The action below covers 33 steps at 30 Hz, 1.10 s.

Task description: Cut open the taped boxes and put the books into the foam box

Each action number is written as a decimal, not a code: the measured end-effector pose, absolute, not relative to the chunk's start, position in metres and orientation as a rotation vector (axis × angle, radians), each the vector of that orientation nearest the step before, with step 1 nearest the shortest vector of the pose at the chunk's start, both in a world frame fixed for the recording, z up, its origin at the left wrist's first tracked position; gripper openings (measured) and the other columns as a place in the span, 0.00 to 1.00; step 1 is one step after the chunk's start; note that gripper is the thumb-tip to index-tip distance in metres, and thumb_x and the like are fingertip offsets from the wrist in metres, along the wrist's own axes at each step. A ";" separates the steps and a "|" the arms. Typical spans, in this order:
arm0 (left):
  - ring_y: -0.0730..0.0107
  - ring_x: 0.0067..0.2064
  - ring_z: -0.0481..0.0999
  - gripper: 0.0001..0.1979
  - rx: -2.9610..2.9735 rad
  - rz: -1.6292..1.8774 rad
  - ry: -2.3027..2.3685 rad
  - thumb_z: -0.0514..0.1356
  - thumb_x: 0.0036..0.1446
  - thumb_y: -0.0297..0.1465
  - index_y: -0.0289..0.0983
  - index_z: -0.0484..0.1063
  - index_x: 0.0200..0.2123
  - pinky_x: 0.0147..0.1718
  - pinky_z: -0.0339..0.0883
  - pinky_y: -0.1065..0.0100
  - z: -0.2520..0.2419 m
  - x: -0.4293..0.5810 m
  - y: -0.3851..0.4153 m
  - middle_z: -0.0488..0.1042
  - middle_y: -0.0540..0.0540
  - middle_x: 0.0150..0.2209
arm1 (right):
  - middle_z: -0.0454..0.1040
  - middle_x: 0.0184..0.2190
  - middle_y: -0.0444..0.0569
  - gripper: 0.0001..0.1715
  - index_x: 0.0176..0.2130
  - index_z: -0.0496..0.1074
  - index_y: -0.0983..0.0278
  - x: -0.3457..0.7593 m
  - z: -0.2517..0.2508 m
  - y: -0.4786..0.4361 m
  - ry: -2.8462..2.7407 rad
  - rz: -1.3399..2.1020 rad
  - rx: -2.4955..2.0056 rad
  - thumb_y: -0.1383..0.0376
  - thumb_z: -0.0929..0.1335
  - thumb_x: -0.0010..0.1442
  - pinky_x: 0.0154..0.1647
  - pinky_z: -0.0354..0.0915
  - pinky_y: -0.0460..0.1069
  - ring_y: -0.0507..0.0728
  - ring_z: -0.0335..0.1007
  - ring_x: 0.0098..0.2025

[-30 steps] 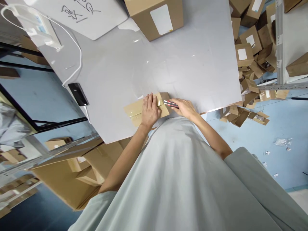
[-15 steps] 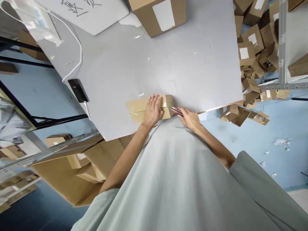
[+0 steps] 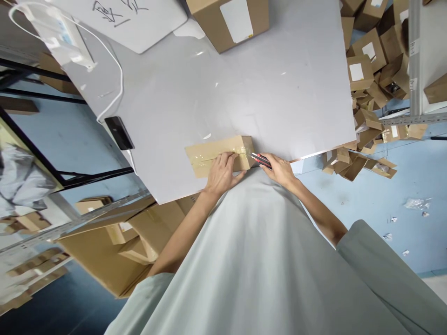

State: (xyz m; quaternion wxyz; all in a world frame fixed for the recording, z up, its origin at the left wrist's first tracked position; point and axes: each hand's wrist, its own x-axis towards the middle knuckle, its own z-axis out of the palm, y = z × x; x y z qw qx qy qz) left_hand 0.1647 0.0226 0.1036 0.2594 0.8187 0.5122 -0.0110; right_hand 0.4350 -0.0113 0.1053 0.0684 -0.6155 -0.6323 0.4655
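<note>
A small taped cardboard box (image 3: 199, 158) lies near the front edge of the grey table. My left hand (image 3: 222, 173) grips it from the near side, bent fingertips on the seam along its top and thumb by its near edge. In my right hand (image 3: 279, 170) is a red and black utility knife (image 3: 261, 160), its tip pointing left at the box's right end. Whether the blade touches the cardboard I cannot tell. Part of the box's near side is hidden behind my left hand.
A larger labelled box (image 3: 240, 23) and a white lid-like panel with black writing (image 3: 139, 23) stand at the back of the table (image 3: 296, 102). A phone (image 3: 119, 133) on a white cable lies left. Several cartons pile up at right; a big open carton (image 3: 101, 251) sits below left.
My left hand has slid toward me on the box, its fingers now bent at the seam instead of lying flat. My right hand and the knife have shifted slightly right.
</note>
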 end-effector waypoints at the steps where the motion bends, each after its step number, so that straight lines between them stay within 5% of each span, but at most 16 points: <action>1: 0.36 0.61 0.75 0.31 2.215 -0.058 1.387 0.70 0.63 0.45 0.38 0.70 0.64 0.61 0.70 0.41 0.104 0.166 0.026 0.74 0.29 0.61 | 0.79 0.66 0.52 0.27 0.72 0.68 0.56 0.434 0.106 -0.009 -1.917 1.404 -1.842 0.58 0.66 0.77 0.57 0.75 0.57 0.66 0.79 0.61; 8: 0.31 0.59 0.76 0.35 2.179 -0.176 1.333 0.81 0.49 0.39 0.39 0.69 0.54 0.58 0.71 0.41 0.097 0.169 0.049 0.74 0.30 0.57 | 0.79 0.63 0.53 0.27 0.73 0.68 0.57 0.427 0.107 0.004 -2.033 1.382 -1.814 0.60 0.64 0.79 0.56 0.74 0.56 0.66 0.79 0.60; 25: 0.33 0.57 0.77 0.34 2.195 -0.078 1.304 0.81 0.48 0.40 0.38 0.70 0.53 0.56 0.74 0.41 0.087 0.167 0.049 0.75 0.32 0.54 | 0.81 0.61 0.51 0.26 0.70 0.71 0.54 0.423 0.115 -0.024 -2.069 1.432 -1.857 0.60 0.65 0.77 0.55 0.75 0.56 0.65 0.81 0.58; 29: 0.34 0.59 0.76 0.31 2.198 -0.010 1.263 0.77 0.56 0.44 0.36 0.73 0.56 0.58 0.74 0.40 0.110 0.170 0.056 0.76 0.31 0.55 | 0.84 0.57 0.51 0.26 0.67 0.72 0.55 0.423 0.116 -0.032 -1.928 1.362 -2.036 0.59 0.68 0.72 0.53 0.76 0.56 0.66 0.83 0.53; 33: 0.44 0.56 0.78 0.18 2.111 0.272 1.263 0.61 0.73 0.47 0.43 0.79 0.56 0.61 0.75 0.40 0.182 0.165 0.045 0.80 0.38 0.50 | 0.85 0.43 0.49 0.23 0.60 0.74 0.57 0.426 0.110 -0.037 -1.631 1.283 -2.266 0.51 0.68 0.71 0.47 0.74 0.54 0.65 0.83 0.44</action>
